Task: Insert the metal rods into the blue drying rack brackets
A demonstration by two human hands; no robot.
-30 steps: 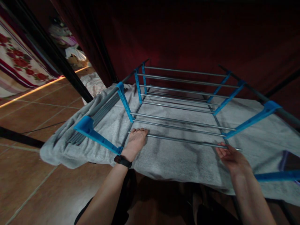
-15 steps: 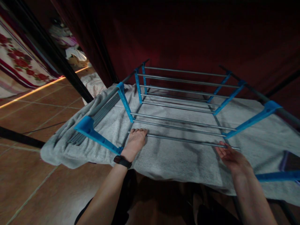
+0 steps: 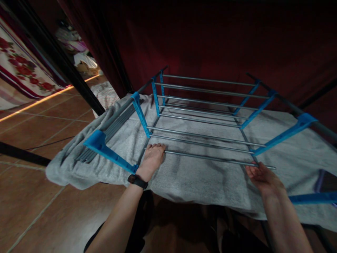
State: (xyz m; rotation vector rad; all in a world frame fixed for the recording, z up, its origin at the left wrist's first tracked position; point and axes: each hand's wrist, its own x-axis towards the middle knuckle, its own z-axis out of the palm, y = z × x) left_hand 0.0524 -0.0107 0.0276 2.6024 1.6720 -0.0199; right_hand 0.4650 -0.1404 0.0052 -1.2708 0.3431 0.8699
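A loose grey metal rod (image 3: 205, 156) lies level across the front of a partly built rack, with both my hands on it. My left hand (image 3: 152, 158), palm down, has its fingers curled over the rod's left part. Near the right end, my right hand (image 3: 263, 177) grips the rod from below, its tip sticking out past the fingers. The rack has blue plastic brackets (image 3: 142, 116) on both sides, joined by several metal crossbars (image 3: 205, 133). Left of my left hand, the nearest blue bracket (image 3: 113, 154) leans outward; another blue bracket (image 3: 313, 198) shows at the right edge.
The rack stands on a grey blanket (image 3: 192, 182). Several spare rods (image 3: 107, 133) lie together at the left. Dark frame posts (image 3: 60, 59) rise at the left, before a tiled floor (image 3: 34, 193). A dark red curtain (image 3: 210, 42) hangs behind.
The rod has shifted slightly to the right, and my right hand has moved right with it. My left hand stays almost in place on the rod.
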